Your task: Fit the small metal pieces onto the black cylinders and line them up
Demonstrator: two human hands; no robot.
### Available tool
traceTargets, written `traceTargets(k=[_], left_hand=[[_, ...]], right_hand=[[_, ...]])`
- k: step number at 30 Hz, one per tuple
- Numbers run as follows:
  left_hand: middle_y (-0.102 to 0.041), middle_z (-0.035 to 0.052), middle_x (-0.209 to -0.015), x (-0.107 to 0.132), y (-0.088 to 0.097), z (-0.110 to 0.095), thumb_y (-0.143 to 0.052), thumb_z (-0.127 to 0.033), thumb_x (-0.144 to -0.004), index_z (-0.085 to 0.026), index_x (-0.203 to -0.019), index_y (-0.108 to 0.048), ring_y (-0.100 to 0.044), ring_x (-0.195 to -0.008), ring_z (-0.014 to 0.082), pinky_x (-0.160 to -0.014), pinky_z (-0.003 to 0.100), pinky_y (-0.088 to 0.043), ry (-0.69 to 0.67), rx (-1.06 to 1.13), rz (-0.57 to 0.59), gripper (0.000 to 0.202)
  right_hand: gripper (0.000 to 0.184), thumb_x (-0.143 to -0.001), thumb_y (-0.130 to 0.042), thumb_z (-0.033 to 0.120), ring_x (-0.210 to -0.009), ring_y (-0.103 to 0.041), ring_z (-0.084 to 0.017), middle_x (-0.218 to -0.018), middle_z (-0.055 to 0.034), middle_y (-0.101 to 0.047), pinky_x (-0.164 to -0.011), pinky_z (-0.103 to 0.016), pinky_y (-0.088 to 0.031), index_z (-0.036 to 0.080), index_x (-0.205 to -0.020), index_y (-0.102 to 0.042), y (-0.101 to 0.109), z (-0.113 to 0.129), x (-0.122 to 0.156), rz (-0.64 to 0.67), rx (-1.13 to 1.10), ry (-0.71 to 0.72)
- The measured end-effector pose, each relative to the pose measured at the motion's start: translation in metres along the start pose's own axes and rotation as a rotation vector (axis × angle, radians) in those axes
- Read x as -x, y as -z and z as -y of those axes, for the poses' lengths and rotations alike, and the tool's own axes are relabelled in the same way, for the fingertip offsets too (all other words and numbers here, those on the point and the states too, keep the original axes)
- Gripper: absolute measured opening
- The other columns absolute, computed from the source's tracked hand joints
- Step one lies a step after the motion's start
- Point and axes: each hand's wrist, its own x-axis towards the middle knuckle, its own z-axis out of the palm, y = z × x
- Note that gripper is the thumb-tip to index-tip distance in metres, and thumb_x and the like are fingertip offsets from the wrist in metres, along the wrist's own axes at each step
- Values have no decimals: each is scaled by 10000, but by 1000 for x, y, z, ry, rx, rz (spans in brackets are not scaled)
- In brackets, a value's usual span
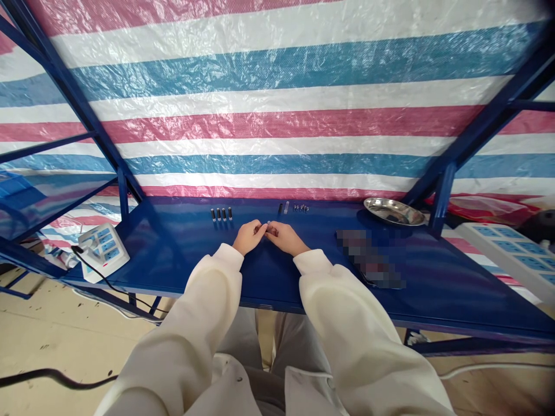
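My left hand (250, 237) and my right hand (284, 237) meet over the middle of the blue table, fingers pinched together. A small clear piece (269, 223) pokes up at the fingertips of my right hand; the fingers cover most of it. Whatever is in my left fingers is hidden. Beyond my left hand, several short black tubes with pale ends (218, 214) stand in a row. Past my right hand are a black tube (280, 208) and a clear tube (286, 207), side by side. Several small shiny metal parts (300, 208) lie just right of them.
A round metal dish (392, 211) with something dark in it sits at the table's back right. Nearer is a blurred-out dark flat object (370, 260). A white power strip (104, 251) with a black cable is at the left end. Blue frame posts (442, 199) flank the table (173, 248).
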Motion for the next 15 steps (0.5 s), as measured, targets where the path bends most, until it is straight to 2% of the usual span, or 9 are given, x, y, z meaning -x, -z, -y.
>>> traceTargets(k=[7, 12, 15], left_hand=[[-555, -11, -631, 0, 0, 0, -480, -390, -851, -173, -635, -517, -479, -593, 102, -607, 239, -378, -34, 35, -20, 308], [-531, -16, -604, -1, -1, 1, -453, -371, -862, -176, -621, -512, -464, -586, 105, -608, 244, -373, -43, 3, -54, 315], [-519, -18, -600, -1, -2, 1, -445, -348, -864, -178, -612, -500, -461, -582, 106, -613, 246, -371, -48, -8, -45, 309]], right_hand=[[166, -776, -527, 305, -561, -490, -133, -612, 12, -548, -558, -256, -353, 215, -660, -451, -1, -4, 0, -56, 27, -33], [143, -741, -552, 334, -618, -557, -153, -651, -10, -610, -628, -272, -423, 201, -695, -528, 6, -18, -9, -219, -19, -185], [124, -730, -577, 309, -670, -597, -168, -694, -28, -651, -658, -272, -441, 191, -692, -566, 14, -30, -19, -253, 36, -297]])
